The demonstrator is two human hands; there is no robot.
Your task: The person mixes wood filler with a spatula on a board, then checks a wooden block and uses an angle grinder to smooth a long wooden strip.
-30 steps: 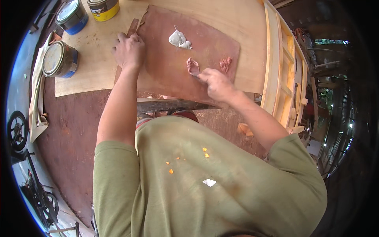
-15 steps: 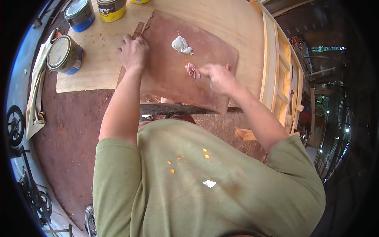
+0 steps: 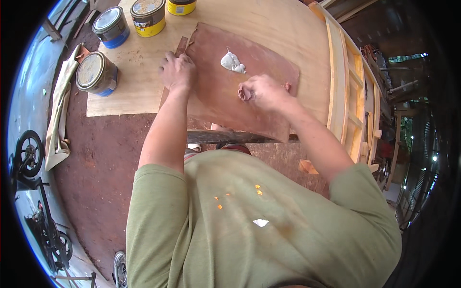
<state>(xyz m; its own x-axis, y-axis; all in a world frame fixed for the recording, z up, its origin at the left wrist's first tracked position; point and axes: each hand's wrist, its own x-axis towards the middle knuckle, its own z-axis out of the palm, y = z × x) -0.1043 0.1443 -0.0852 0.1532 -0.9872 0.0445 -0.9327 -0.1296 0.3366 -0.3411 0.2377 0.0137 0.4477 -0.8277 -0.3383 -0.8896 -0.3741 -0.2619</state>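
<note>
A flat reddish-brown board point(image 3: 216, 79) lies tilted on the pale plywood table. At its upper left edge, my left hand point(image 3: 177, 72) is closed over the edge and a narrow brown strip point(image 3: 182, 45) there. White putty-like paste point(image 3: 233, 63) sits in a mound on the board's upper middle. Just below it, my right hand point(image 3: 266, 92) has its fingers pressed together at a soft, folded pink lump point(image 3: 245, 93). Anything else between those fingers is hidden. A smaller pink dab point(image 3: 287, 87) shows by the board's right edge.
Two blue-based cans point(image 3: 111, 27) point(image 3: 97, 74) and two yellow-based cans point(image 3: 148, 17) point(image 3: 182, 6) stand on the plywood table point(image 3: 129, 101), at the left and back. A wooden frame point(image 3: 338, 81) borders its right side. Beige cloth point(image 3: 60, 115) hangs at far left, near a motorcycle point(image 3: 31, 153).
My right hand has shifted left over the board, and its fingers now cover part of the pink lump. My left hand stays at the board's edge. The whole view has shifted slightly.
</note>
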